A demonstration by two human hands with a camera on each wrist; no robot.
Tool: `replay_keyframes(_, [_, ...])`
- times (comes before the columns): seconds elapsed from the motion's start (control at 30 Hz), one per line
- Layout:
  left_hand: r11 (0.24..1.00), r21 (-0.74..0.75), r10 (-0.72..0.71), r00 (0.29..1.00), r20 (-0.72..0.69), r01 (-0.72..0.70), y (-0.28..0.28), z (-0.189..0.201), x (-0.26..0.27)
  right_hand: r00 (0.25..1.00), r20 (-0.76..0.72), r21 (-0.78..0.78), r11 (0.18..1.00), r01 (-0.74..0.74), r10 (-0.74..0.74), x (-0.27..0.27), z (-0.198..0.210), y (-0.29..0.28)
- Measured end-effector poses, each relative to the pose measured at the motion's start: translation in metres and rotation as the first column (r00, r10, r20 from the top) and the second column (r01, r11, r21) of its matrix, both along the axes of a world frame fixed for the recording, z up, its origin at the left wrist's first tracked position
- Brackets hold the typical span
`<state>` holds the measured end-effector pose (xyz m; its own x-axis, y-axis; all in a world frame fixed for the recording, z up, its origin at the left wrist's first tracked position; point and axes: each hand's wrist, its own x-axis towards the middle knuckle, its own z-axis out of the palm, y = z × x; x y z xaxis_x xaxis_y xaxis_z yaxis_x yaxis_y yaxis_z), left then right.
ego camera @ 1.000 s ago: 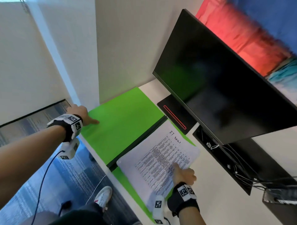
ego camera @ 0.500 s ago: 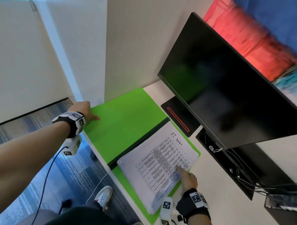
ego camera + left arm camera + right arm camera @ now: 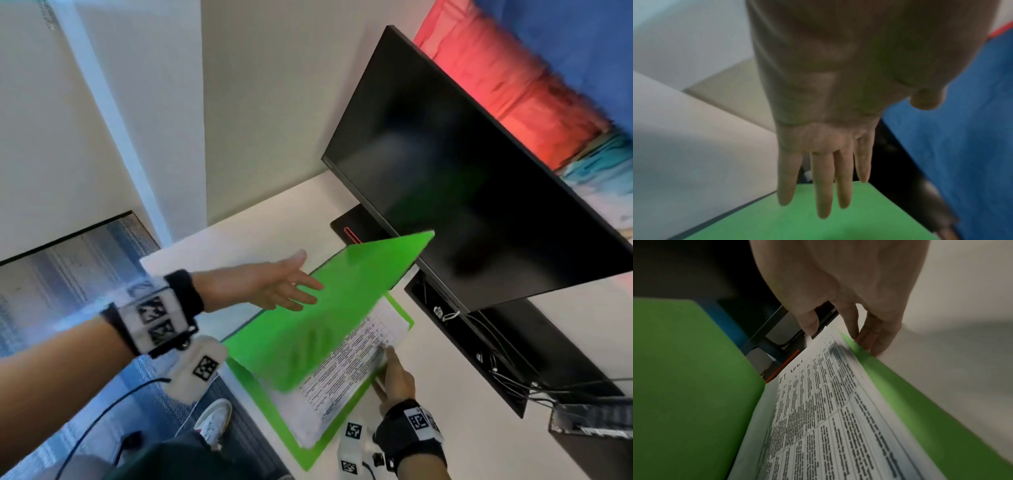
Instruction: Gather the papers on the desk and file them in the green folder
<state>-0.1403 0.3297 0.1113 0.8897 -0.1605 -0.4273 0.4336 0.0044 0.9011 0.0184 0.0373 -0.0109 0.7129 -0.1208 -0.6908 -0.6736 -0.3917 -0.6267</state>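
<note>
Hands (image 3: 270, 284) flat over green folder (image 3: 329, 308); wrist shows papers (image 3: 838, 418).

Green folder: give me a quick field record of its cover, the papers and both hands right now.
folder: green folder, back panel flat on the white desk
cover: front cover partly raised, tilted over the papers, not yet shut
papers: printed papers lying on the back panel, partly hidden under the cover
left hand: left hand with straight fingers on the outer face of the cover
right hand: right hand at the folder's near edge, fingers touching desk and folder edge, holding nothing
behind: black monitor
</note>
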Motion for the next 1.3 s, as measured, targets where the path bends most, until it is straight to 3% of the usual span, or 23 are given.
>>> replay_keyframes(0.1, [0.952,0.307,-0.025,0.999,0.021,0.018,-0.028,-0.044,0.035,0.996,-0.018,0.104,0.991,0.083,-0.082,-0.001,-0.006,-0.004])
replay_keyframes(0.2, [0.743,0.644,-0.209,0.977,-0.038,0.184,-0.053,-0.087,0.057,0.99,-0.046,0.202,0.97,0.137,-0.13,0.001,-0.012,-0.008])
replay_keyframes(0.3, [0.534,0.781,-0.295,0.937,-0.187,0.324,-0.075,-0.124,0.06,0.994,-0.03,0.26,0.959,0.112,-0.108,0.003,-0.013,-0.007])
replay_keyframes(0.37, [0.393,0.852,-0.329,0.918,-0.22,0.345,-0.088,-0.143,0.055,0.998,-0.028,0.25,0.966,0.068,-0.063,0.004,-0.016,-0.007])
replay_keyframes(0.43, [0.32,0.888,-0.33,0.918,-0.221,0.329,-0.092,-0.153,0.053,1.0,0.002,0.212,0.977,0.005,-0.005,0.007,-0.021,-0.006])
replay_keyframes(0.57, [0.332,0.89,-0.232,0.942,-0.242,0.311,-0.058,-0.148,0.059,0.984,0.08,0.032,0.987,-0.16,0.157,0.018,-0.028,-0.002])
replay_keyframes(0.83, [0.334,0.86,-0.08,0.921,-0.382,0.386,0.08,-0.128,0.059,0.871,0.119,-0.201,0.871,-0.449,0.476,0.038,-0.055,-0.016])
replay_keyframes(1.1, [0.383,0.812,-0.1,0.893,-0.438,0.441,0.097,-0.126,0.082,0.911,0.074,-0.163,0.906,-0.39,0.405,0.019,-0.036,-0.028])
replay_keyframes(1.23, [0.423,0.871,0.038,0.955,-0.293,0.25,0.091,-0.123,0.087,0.932,0.036,-0.05,0.932,-0.358,0.36,0.012,0.006,-0.034])
replay_keyframes(1.3, [0.405,0.914,0.153,0.987,-0.057,-0.01,0.079,-0.132,0.08,0.932,0.169,-0.04,0.947,-0.319,0.321,0.009,0.035,-0.045])
